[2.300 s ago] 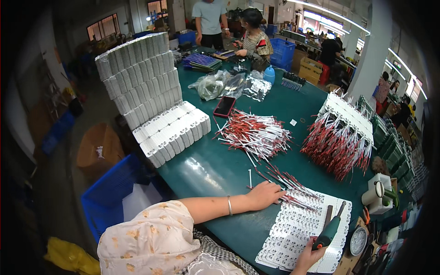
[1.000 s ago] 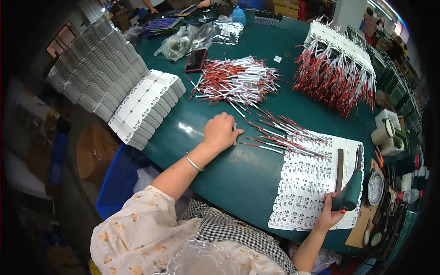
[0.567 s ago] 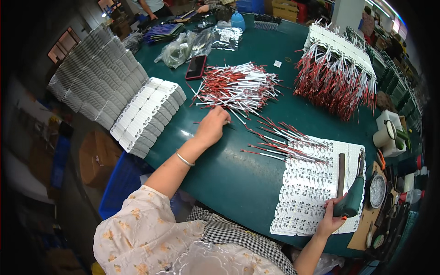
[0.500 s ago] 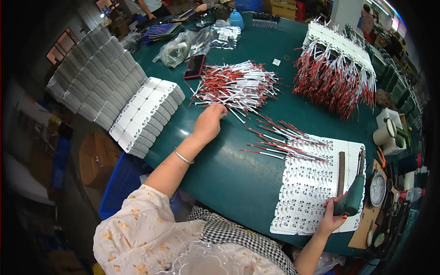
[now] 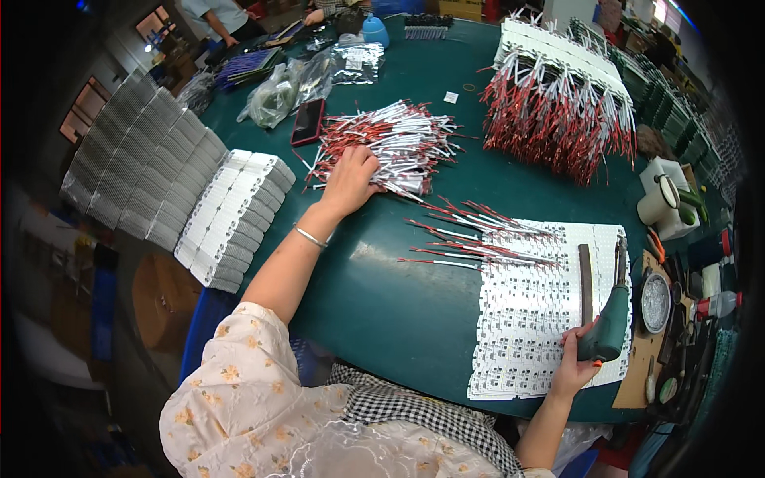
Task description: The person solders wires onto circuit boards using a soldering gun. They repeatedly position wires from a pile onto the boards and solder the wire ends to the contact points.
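Observation:
My left hand [image 5: 351, 182] is over the near edge of a loose pile of red and white wires [image 5: 406, 135], its fingers bent down and closed on some of them; the fingertips are partly hidden. My right hand [image 5: 572, 368] grips a green soldering gun [image 5: 607, 331] with an orange trigger, its metal tip pointing away from me. Under the tool is a stack of white circuit board panels [image 5: 518, 319] printed with rows of small dark pads. Several wires [image 5: 486, 235] lie across the far left part of the top panel, their ends sticking out left. A brown strip [image 5: 586, 283] rests on the panel beside the soldering gun.
White panels [image 5: 231, 211] are stacked at the left edge. A finished-looking stack with hanging wires [image 5: 558, 111] stands back right. A phone [image 5: 308, 121], plastic bags [image 5: 275, 95] and a blue bottle [image 5: 374, 32] lie farther back. At right are a round metal dish [image 5: 655, 303] and a white container [image 5: 665, 199].
My left hand has moved farther onto the wire pile, and its fingers have come down on the wires. My right hand still holds the soldering gun over the panels. The whole view has shifted slightly.

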### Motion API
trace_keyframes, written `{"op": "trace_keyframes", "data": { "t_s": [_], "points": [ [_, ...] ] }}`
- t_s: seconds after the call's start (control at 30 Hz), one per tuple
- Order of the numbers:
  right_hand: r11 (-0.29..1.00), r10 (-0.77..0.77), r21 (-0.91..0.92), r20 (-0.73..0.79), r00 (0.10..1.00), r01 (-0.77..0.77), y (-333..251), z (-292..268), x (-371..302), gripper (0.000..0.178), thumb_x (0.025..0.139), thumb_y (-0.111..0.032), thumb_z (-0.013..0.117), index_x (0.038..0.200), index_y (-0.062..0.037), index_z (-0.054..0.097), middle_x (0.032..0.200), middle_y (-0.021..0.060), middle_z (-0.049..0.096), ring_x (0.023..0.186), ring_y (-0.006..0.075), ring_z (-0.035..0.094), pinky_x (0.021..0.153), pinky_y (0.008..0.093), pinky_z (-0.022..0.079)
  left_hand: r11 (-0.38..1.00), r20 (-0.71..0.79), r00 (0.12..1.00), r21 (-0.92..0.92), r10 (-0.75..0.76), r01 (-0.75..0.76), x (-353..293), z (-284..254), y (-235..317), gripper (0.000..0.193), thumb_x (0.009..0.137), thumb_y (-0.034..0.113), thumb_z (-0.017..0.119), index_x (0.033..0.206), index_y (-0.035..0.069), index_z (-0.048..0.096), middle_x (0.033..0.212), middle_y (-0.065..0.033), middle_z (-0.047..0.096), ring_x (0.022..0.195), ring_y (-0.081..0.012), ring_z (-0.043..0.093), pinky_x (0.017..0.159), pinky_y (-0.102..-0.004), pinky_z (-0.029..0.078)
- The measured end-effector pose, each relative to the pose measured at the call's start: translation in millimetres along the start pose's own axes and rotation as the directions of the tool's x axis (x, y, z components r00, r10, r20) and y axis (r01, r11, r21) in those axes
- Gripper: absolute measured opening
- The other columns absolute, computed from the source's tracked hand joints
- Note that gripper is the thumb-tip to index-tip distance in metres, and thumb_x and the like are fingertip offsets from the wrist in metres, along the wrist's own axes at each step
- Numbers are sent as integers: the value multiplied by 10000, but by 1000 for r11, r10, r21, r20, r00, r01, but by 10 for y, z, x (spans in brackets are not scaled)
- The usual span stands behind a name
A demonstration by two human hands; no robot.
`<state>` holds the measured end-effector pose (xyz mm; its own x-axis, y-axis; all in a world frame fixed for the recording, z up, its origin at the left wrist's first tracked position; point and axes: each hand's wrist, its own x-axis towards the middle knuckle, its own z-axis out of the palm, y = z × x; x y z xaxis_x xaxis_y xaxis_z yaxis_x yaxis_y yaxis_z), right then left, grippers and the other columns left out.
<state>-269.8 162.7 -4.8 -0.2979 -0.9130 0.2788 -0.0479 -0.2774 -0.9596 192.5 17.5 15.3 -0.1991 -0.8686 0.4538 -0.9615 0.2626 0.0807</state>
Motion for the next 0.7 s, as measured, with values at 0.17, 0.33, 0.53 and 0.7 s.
{"op": "trace_keyframes", "data": {
  "t_s": [0.17,0.33,0.53,0.7],
  "points": [
    [1000,-2,-4,-6,1000,2,15,-17,-6,474,850,108,518,1309,60,415,935,52,509,788,138,534,690,265,456,996,52,998,-85,32,-28,-31,-50,-36,422,600,141,822,956,54,612,1088,-98,509,1022,-316,478,865,-410,448],
    [1000,18,-9,-11,1000,-18,30,-38,-21,497,851,110,512,1332,64,399,940,53,515,791,136,531,696,260,455,955,168,986,-292,5,45,-58,-172,-61,499,610,135,836,1069,107,642,1140,-87,507,1089,-307,464,940,-388,406],
    [999,22,41,-32,999,-21,-35,14,3,364,855,108,524,1207,38,468,931,62,511,768,133,518,722,281,463,895,63,955,-336,-288,292,-43,-237,-44,129,677,125,775,752,54,699,804,-53,594,860,-230,581,796,-374,462],
    [999,-18,29,4,1000,18,45,-27,43,505,857,102,510,1344,67,380,950,57,513,782,134,518,697,269,450,968,61,995,-233,-81,93,-100,-111,378,91,668,162,772,711,106,715,767,-50,567,850,-248,543,724,-371,462]
  ]
}}
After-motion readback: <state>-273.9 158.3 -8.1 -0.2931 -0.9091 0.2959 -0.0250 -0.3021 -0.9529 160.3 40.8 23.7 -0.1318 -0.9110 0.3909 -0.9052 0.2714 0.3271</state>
